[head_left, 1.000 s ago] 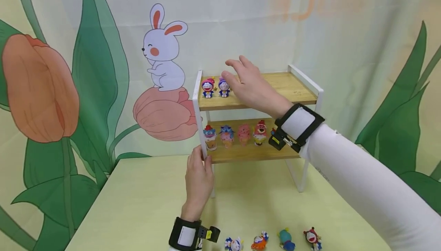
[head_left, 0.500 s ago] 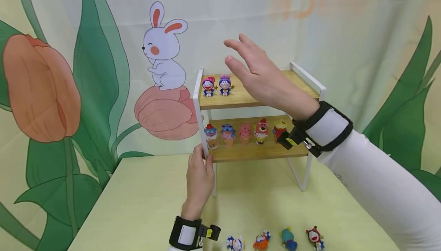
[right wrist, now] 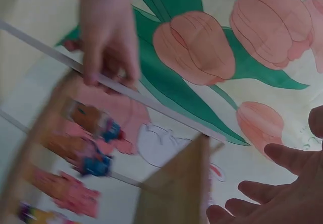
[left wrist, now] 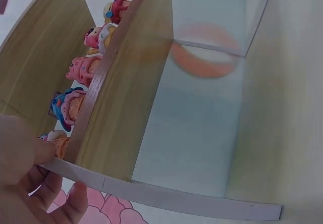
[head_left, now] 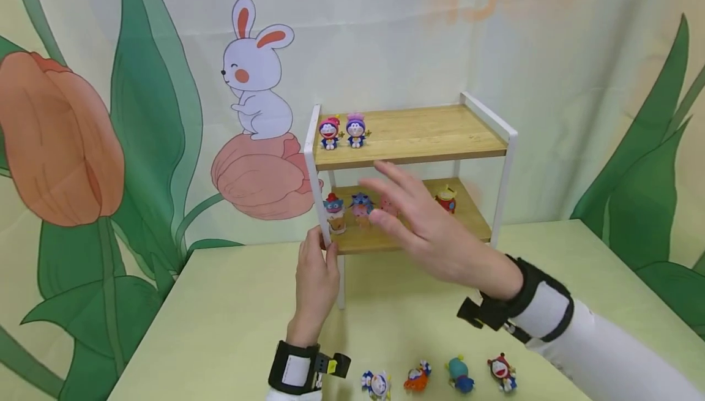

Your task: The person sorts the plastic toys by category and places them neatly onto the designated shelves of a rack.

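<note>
A small two-tier shelf (head_left: 440, 128) with wooden boards and a white metal frame stands on the table. My left hand (head_left: 318, 281) holds its front left upright at the lower board; the left wrist view shows fingers and thumb around the white upright (left wrist: 166, 197). Empty and with fingers spread, my right hand (head_left: 435, 232) hovers in front of the lower tier, hiding part of it. Two blue cat figurines, one red-hooded (head_left: 329, 133) and one purple-hooded (head_left: 355, 131), stand at the top board's left end. Ice-cream-cone figurines, including a pink one (left wrist: 82, 70), line the lower board.
Several figurines lie on the table (head_left: 231, 321) near the front: a white-and-blue one (head_left: 377, 384), an orange one (head_left: 418, 378), a teal one (head_left: 459, 374) and a red-hooded one (head_left: 502, 373). A printed curtain (head_left: 385, 40) hangs behind the shelf.
My right hand rises away from the purple-hooded figurine at the top board, then comes down in front of the lower tier. The left hand keeps its hold on the upright.
</note>
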A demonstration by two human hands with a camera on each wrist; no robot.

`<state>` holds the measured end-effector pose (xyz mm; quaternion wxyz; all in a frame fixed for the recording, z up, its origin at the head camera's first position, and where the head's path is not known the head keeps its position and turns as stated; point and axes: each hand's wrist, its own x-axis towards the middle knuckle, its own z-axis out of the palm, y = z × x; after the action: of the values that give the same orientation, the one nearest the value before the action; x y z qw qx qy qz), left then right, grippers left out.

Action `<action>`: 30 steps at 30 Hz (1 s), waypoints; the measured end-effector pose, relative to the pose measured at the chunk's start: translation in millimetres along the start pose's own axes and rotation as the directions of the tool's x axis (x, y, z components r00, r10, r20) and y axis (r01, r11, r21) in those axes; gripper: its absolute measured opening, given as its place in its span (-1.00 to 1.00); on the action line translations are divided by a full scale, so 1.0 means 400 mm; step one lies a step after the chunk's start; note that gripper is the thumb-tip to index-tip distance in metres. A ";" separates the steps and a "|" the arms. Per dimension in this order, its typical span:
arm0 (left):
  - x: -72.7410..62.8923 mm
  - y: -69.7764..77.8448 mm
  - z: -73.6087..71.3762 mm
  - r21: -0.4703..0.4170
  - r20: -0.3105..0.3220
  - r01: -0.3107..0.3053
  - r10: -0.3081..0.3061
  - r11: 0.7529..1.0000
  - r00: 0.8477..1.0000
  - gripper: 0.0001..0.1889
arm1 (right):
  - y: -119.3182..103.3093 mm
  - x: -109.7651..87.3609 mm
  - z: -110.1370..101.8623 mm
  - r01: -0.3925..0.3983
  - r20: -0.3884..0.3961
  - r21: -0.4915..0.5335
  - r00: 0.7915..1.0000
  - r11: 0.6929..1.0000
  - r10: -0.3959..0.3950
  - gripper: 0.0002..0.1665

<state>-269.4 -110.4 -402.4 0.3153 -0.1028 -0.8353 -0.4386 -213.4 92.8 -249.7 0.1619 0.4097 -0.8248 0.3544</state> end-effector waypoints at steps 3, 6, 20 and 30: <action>0.001 0.003 -0.002 0.006 -0.001 -0.001 0.001 1.000 1.000 -0.68 | 0.034 -0.052 0.055 -0.048 0.036 0.018 0.998 0.999 0.047 -0.45; 0.001 0.003 -0.001 0.014 0.003 0.004 -0.004 1.000 1.000 -0.67 | 0.074 -0.100 0.109 -0.122 0.083 0.024 0.989 0.992 0.120 -0.45; 0.003 0.004 0.001 0.008 0.012 0.036 -0.036 0.999 0.999 -0.71 | 0.186 -0.212 0.237 -0.237 0.213 0.078 0.953 0.968 0.216 -0.44; -0.001 0.000 0.000 0.013 0.003 0.016 -0.016 1.000 1.000 -0.69 | 0.178 -0.250 0.274 -0.253 0.373 0.009 0.899 0.968 0.231 -0.51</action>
<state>-269.1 -110.4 -402.7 0.3113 -0.0947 -0.8392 -0.4357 -206.0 99.7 -413.8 -0.0530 0.3678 -0.8744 0.3121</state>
